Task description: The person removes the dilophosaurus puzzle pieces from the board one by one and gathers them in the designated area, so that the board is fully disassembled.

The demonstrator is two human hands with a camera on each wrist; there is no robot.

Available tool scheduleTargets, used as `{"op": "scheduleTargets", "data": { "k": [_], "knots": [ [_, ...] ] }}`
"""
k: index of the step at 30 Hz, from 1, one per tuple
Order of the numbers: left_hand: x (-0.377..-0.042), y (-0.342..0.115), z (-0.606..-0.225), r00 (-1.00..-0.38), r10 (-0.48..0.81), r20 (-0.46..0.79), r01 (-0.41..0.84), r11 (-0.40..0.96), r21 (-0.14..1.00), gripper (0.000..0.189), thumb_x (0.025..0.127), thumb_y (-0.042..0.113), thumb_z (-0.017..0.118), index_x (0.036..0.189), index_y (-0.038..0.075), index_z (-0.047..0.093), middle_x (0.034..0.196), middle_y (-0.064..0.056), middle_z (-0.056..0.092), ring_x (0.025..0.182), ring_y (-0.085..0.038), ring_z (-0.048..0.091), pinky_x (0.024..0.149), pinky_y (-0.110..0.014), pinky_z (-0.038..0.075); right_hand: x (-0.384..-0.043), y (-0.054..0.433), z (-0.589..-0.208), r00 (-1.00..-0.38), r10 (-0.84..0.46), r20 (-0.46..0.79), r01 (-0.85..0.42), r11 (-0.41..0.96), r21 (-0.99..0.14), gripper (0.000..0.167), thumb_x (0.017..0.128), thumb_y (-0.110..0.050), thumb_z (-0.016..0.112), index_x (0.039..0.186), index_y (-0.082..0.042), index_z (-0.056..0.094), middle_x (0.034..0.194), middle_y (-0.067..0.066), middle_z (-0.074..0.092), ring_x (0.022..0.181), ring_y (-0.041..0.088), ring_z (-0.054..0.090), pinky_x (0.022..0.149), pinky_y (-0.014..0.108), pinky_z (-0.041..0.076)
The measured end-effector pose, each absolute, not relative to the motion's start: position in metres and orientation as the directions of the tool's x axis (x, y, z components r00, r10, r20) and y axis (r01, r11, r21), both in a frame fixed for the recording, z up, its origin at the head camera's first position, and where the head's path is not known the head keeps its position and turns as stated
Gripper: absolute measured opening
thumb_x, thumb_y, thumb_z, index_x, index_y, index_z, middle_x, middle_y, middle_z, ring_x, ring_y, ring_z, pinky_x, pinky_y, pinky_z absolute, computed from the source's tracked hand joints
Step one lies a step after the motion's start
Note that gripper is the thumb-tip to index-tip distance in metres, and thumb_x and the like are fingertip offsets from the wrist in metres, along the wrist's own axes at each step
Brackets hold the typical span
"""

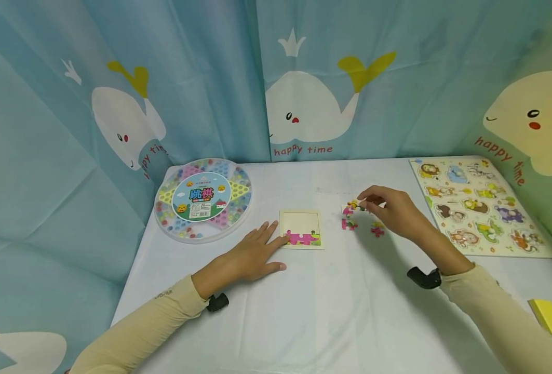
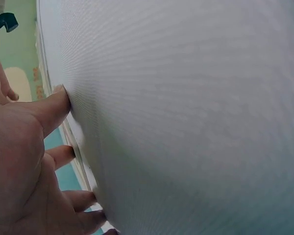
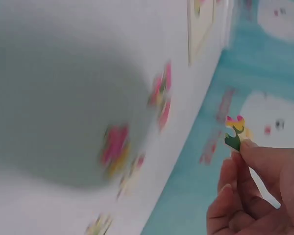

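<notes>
My left hand (image 1: 255,253) lies spread on the white tablecloth, its index fingertip at the lower left of a small square puzzle board (image 1: 301,212). Along the bottom of that board runs a row of joined pink and green pieces (image 1: 303,238). The left wrist view shows the same hand's fingers (image 2: 54,110) straight against the cloth. My right hand (image 1: 394,210) pinches a jigsaw piece (image 3: 236,132) of green, yellow and pink between thumb and fingers, raised over the table. Near it lie several loose pieces, among them a pink and yellow one (image 1: 377,229) and another pink one (image 1: 348,224).
A round Chinese checkers set (image 1: 203,200) with colored marbles sits at the back left. At the right lies a large animal picture board (image 1: 483,208), with a yellow block (image 1: 549,317) nearer the front right. A blue whale-print curtain (image 1: 210,104) hangs behind the table.
</notes>
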State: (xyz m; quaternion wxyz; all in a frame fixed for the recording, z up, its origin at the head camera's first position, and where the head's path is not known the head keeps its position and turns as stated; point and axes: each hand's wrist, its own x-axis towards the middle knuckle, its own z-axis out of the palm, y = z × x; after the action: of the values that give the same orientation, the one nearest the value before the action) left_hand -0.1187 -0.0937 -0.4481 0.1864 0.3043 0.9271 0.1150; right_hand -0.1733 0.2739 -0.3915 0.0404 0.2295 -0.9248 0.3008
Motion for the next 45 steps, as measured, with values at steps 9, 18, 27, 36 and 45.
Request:
{"op": "scheduleTargets", "data": {
  "k": [9, 18, 27, 36, 45],
  "knots": [
    [-0.119, -0.094, -0.450, -0.744, 0.604, -0.286, 0.521, 0.793, 0.317, 0.077, 0.106, 0.058, 0.054, 0.169, 0.026, 0.027, 0.178, -0.015, 0.006, 0.165, -0.035, 0.006, 0.132, -0.053, 0.014, -0.178, 0.346, -0.396, -0.950, -0.307, -0.056, -0.231, 0.814, -0.533, 0.017, 0.107, -0.014, 0.064, 0.116, -0.002, 0.072, 0.106, 0.013, 0.075, 0.091, 0.019, 0.066, 0.070, 0.024, 0.051],
    [-0.120, -0.094, -0.450, -0.737, 0.616, -0.280, 0.535, 0.784, 0.317, 0.077, 0.106, 0.059, 0.053, 0.170, 0.026, 0.026, 0.178, -0.016, 0.005, 0.164, -0.036, 0.007, 0.132, -0.053, 0.015, -0.173, 0.381, -0.413, -0.903, -0.358, -0.239, -0.175, 0.813, -0.556, 0.016, 0.107, -0.013, 0.063, 0.115, -0.002, 0.072, 0.103, 0.005, 0.073, 0.087, 0.002, 0.060, 0.073, 0.024, 0.051],
    [-0.121, -0.093, -0.449, -0.737, 0.613, -0.283, 0.533, 0.785, 0.315, 0.077, 0.106, 0.058, 0.053, 0.170, 0.025, 0.026, 0.178, -0.016, 0.005, 0.164, -0.037, 0.006, 0.132, -0.053, 0.015, -0.172, 0.385, -0.417, -0.908, -0.353, -0.223, -0.205, 0.842, -0.499, 0.018, 0.106, -0.008, 0.063, 0.116, 0.003, 0.071, 0.103, 0.008, 0.074, 0.089, 0.007, 0.061, 0.074, 0.024, 0.051],
    [-0.122, -0.093, -0.452, -0.738, 0.608, -0.292, 0.526, 0.790, 0.314, 0.076, 0.106, 0.060, 0.052, 0.170, 0.028, 0.025, 0.178, -0.014, 0.003, 0.164, -0.036, 0.004, 0.132, -0.053, 0.014, -0.169, 0.377, -0.427, -0.939, -0.316, -0.138, -0.223, 0.860, -0.458, 0.011, 0.101, -0.006, 0.068, 0.107, 0.004, 0.070, 0.087, 0.007, 0.072, 0.080, 0.021, 0.061, 0.106, 0.072, 0.017],
    [-0.121, -0.094, -0.449, -0.744, 0.603, -0.287, 0.515, 0.792, 0.328, 0.076, 0.106, 0.058, 0.054, 0.169, 0.028, 0.026, 0.178, -0.015, 0.004, 0.164, -0.036, 0.005, 0.132, -0.053, 0.014, -0.169, 0.369, -0.429, -0.948, -0.314, -0.055, -0.268, 0.879, -0.395, 0.013, 0.100, -0.007, 0.071, 0.107, 0.003, 0.071, 0.086, 0.009, 0.068, 0.078, 0.026, 0.059, 0.090, 0.061, 0.027]
  ]
}}
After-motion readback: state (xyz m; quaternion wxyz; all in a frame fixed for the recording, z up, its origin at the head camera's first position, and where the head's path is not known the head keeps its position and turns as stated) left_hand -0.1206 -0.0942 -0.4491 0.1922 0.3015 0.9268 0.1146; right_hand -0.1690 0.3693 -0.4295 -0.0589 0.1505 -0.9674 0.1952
